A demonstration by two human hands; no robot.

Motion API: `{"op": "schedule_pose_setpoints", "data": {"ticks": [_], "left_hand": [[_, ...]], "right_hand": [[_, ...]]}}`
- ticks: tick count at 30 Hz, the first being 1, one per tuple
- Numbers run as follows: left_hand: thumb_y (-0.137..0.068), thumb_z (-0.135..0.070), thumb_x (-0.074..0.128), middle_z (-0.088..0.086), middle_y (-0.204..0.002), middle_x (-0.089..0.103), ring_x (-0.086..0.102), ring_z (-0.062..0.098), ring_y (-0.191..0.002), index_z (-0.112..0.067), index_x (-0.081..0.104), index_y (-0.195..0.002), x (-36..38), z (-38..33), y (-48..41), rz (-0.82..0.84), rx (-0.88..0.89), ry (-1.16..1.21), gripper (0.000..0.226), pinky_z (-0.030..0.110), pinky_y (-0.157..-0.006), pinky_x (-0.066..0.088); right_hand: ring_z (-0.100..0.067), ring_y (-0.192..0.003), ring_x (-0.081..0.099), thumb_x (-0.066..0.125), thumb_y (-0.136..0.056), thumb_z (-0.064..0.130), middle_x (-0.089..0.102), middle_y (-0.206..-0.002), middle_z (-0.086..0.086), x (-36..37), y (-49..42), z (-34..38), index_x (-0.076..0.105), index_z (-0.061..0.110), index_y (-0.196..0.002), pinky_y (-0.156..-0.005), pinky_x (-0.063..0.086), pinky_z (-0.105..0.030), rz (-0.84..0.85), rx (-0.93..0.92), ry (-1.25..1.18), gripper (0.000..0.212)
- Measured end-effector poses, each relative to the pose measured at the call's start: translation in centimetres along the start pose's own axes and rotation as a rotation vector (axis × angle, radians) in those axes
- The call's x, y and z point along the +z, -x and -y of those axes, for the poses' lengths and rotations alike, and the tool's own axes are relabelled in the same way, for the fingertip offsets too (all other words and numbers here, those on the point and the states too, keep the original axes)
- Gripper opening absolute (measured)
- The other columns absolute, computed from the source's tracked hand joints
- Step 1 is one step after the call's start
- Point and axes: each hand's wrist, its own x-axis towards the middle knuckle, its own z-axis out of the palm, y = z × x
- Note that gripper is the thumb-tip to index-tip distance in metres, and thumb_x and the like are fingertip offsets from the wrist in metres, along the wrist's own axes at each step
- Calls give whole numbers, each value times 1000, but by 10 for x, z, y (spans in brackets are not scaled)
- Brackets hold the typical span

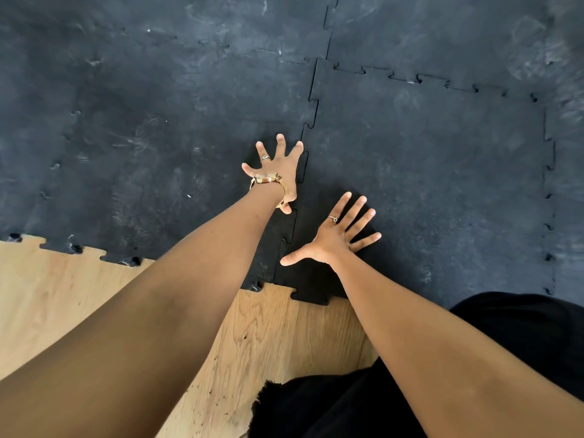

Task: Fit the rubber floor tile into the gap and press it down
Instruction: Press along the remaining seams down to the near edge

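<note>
A black rubber floor tile with jigsaw edges lies at the centre right, set among other dark tiles. Its left edge meets the neighbouring tile along a toothed seam. My left hand lies flat with fingers spread on the neighbouring tile, right beside the seam; a gold watch is on that wrist. My right hand is flat with fingers spread on the near left corner of the rubber floor tile. Neither hand holds anything.
Bare plywood subfloor shows at the lower left and between my arms. The near edges of the tiles end in jigsaw teeth over it. My dark clothing fills the lower right. More laid tiles cover the far floor.
</note>
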Motion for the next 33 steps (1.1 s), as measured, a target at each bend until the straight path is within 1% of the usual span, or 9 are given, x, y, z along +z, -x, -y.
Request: {"op": "schedule_pose_setpoints", "data": {"ticks": [8, 15, 19, 22, 23, 25, 27, 31, 33], "left_hand": [[-68, -6, 83, 1, -157, -33, -18, 48, -144, -35, -14, -151, 7, 5, -11, 16, 5, -73, 131, 76, -105, 13], [-65, 0, 78, 3, -160, -26, -19, 45, -144, -34, -9, -153, 12, 4, -9, -39, 16, -38, 129, 77, -106, 8], [-66, 0, 79, 4, -161, -22, -19, 38, -147, -34, -4, -154, 10, 5, -4, -59, 36, -13, 126, 72, -109, 5], [-71, -14, 79, 10, -159, -27, -22, 34, -146, -28, -12, -153, 8, 11, 2, -17, 94, -113, 124, 63, -117, 3], [-70, -26, 82, 11, -155, -34, -27, 33, -144, -24, -20, -151, 9, 13, 6, 35, 137, -180, 130, 62, -117, 0], [-54, -57, 86, 11, -145, -48, -40, 33, -136, -18, -38, -142, 16, 12, 18, 207, 195, -335, 157, 61, -115, -9], [-40, -69, 85, 17, -134, -57, -48, 36, -127, -16, -51, -129, 28, 7, 29, 325, 178, -444, 171, 62, -112, -13], [-48, -59, 88, 24, -124, -61, -51, 40, -118, -16, -59, -112, 40, -1, 28, 364, 68, -516, 166, 66, -111, -13], [-51, -60, 86, 24, -117, -63, -51, 41, -115, -15, -60, -107, 40, -1, 23, 414, 63, -534, 163, 66, -110, -13]], "right_hand": [[-39, -107, -61, 89, -26, 68, -70, -113, -14, -2, -3, 4, -65, 16, -106, -84, -32, -68, -2, 36, 18, 181], [-39, -109, -60, 88, -25, 69, -70, -116, -13, -1, -4, 4, -65, 16, -107, -83, -34, -67, -10, 44, 15, 182], [-41, -112, -58, 88, -31, 67, -68, -120, -15, -4, 2, 5, -62, 14, -113, -92, -27, -69, -6, 29, 32, 180], [-43, -126, -48, 89, -38, 63, -59, -134, -16, -11, 11, 1, -53, 13, -128, -104, -16, -69, -9, -34, 86, 175], [-45, -133, -39, 90, -41, 60, -52, -141, -18, -15, 14, -3, -47, 12, -134, -108, -8, -68, -32, -60, 130, 173], [-45, -142, -22, 91, -46, 54, -34, -153, -21, -23, 18, -15, -35, 10, -143, -114, 2, -64, -95, -93, 233, 166], [-44, -141, -27, 90, -49, 54, -34, -154, -19, -32, 21, -30, -37, 10, -142, -112, -8, -64, -108, -82, 312, 164], [-43, -120, -53, 93, -40, 55, -63, -130, -13, -38, 10, -50, -54, 17, -126, -98, -24, -71, 16, -103, 254, 175], [-40, -111, -62, 93, -31, 58, -68, -124, -9, -35, 2, -53, -58, 20, -122, -90, -33, -69, 54, -140, 190, 180]]}}
